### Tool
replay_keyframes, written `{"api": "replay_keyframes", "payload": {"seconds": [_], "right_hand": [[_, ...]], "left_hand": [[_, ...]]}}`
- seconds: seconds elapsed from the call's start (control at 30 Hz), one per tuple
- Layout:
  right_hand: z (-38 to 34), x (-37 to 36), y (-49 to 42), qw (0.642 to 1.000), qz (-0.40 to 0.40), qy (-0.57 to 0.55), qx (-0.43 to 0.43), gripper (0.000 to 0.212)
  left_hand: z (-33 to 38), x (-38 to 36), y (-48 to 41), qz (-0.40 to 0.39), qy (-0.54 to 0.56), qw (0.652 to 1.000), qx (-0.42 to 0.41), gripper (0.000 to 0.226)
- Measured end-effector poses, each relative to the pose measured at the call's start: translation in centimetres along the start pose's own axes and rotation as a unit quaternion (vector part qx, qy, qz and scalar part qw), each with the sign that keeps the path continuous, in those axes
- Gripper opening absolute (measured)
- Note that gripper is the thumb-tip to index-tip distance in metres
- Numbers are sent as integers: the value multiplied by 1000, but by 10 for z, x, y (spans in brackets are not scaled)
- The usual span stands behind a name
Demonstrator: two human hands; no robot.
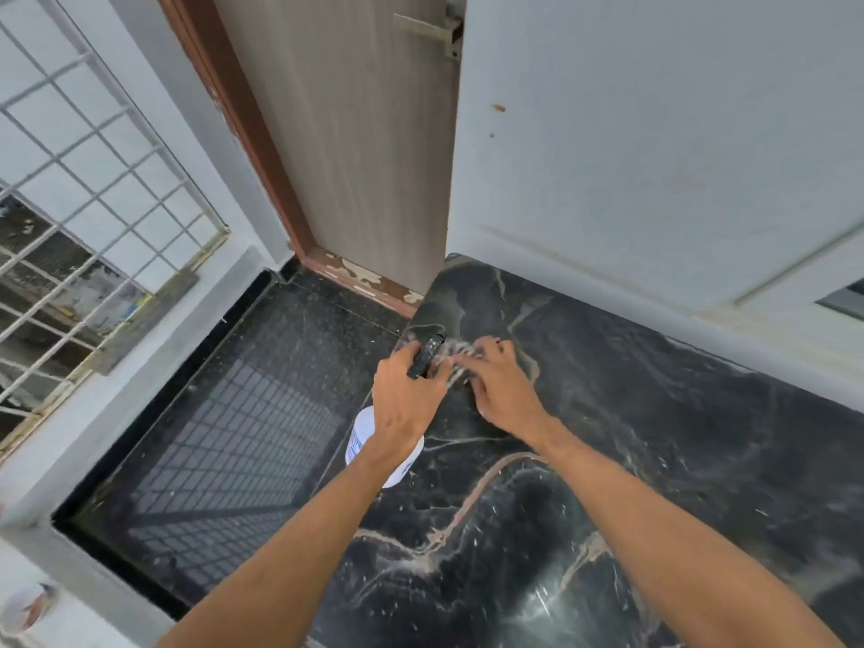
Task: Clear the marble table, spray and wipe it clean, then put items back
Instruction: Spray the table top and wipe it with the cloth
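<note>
Gripping a white spray bottle [363,436] by its black trigger head, left hand [406,400] curled round it, at the left edge of the marble table [654,437]. Pressing the right hand [501,386], fingers spread flat, onto something pale and blurred near the table's far left corner.

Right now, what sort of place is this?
Probably a home balcony or entry landing. There is a wooden door with a peeling frame, a metal window grille looking outdoors, and a black marble slab built against a painted wall.
</note>
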State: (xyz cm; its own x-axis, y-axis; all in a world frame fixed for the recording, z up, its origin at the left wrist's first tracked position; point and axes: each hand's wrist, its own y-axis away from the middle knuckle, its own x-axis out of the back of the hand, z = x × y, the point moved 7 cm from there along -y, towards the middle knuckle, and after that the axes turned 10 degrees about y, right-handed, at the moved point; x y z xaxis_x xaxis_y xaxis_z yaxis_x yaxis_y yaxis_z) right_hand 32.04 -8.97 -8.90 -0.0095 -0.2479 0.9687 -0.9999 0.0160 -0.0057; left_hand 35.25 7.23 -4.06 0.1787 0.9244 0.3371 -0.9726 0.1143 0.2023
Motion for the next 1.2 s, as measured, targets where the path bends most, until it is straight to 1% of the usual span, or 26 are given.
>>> {"api": "replay_keyframes", "payload": {"seconds": [0.03,0.07,0.1,0.13,0.17,0.2,0.27,0.3,0.33,0.37,0.43,0.5,0.57,0.6,0.7,0.8,0.83,0.87,0.9,0.97,1.0,1.03,1.07,1.13,1.17,1.2], "right_hand": [[6,1,20,1000,-8,3,18,53],[25,4,32,1000,-5,-3,-10,52],[53,11,43,996,9,-18,-89,51],[82,18,55,983,28,-28,-177,49],[102,24,74,971,32,-29,-237,48],[109,30,91,970,23,-18,-241,47],[105,31,128,987,-4,-9,-158,47],[108,32,152,991,1,-14,-131,48],[120,34,173,989,16,-26,-147,48],[141,38,195,977,39,-47,-206,47],[187,51,241,932,68,-72,-348,45],[215,63,277,903,83,-77,-414,44],[225,67,300,889,91,-81,-441,42],[223,65,306,890,89,-82,-440,42],[205,54,304,917,66,-94,-383,45],[205,59,286,904,72,-120,-404,46],[199,58,279,904,69,-119,-405,46],[188,55,270,913,62,-115,-385,45],[165,48,258,935,48,-108,-336,44],[111,31,239,978,18,-85,-192,43],[94,29,231,989,16,-73,-131,43],[88,31,219,992,23,-70,-104,41],[92,32,204,988,29,-76,-130,40],[105,32,179,964,35,-94,-247,39],[101,30,173,957,29,-96,-273,39],[78,28,165,967,24,-76,-241,41]], "left_hand": [[0,-6,10,-5,-3,1000,2,30],[-2,-11,19,-6,-8,1000,7,32],[-4,-17,29,-9,-9,1000,13,34],[-7,-22,38,-11,-6,1000,18,35],[-7,-29,50,-16,-3,1000,20,35],[-7,-38,62,-21,-2,999,24,35],[-4,-60,88,-34,-8,999,20,37],[-1,-75,103,-42,-11,999,19,37],[0,-87,116,-48,-12,999,22,36],[3,-101,130,-52,-14,998,23,34],[6,-127,157,-56,-30,997,31,34],[7,-146,180,-52,-49,997,35,39],[8,-158,201,-47,-52,997,37,45],[7,-161,208,-43,-53,997,42,44],[1,-158,228,-20,-66,996,57,36],[-6,-137,237,13,-82,994,68,33],[-9,-128,239,25,-79,994,69,31],[-10,-120,239,35,-72,994,71,27],[-13,-109,240,47,-66,994,71,23],[-20,-88,238,66,-61,994,67,17],[-22,-79,237,74,-61,993,63,22],[-25,-68,236,87,-62,992,63,35],[-30,-57,235,103,-63,991,63,45],[-39,-29,232,134,-53,987,70,48],[-39,-21,231,140,-40,987,72,47],[-42,-11,229,144,-27,986,73,44]]}}
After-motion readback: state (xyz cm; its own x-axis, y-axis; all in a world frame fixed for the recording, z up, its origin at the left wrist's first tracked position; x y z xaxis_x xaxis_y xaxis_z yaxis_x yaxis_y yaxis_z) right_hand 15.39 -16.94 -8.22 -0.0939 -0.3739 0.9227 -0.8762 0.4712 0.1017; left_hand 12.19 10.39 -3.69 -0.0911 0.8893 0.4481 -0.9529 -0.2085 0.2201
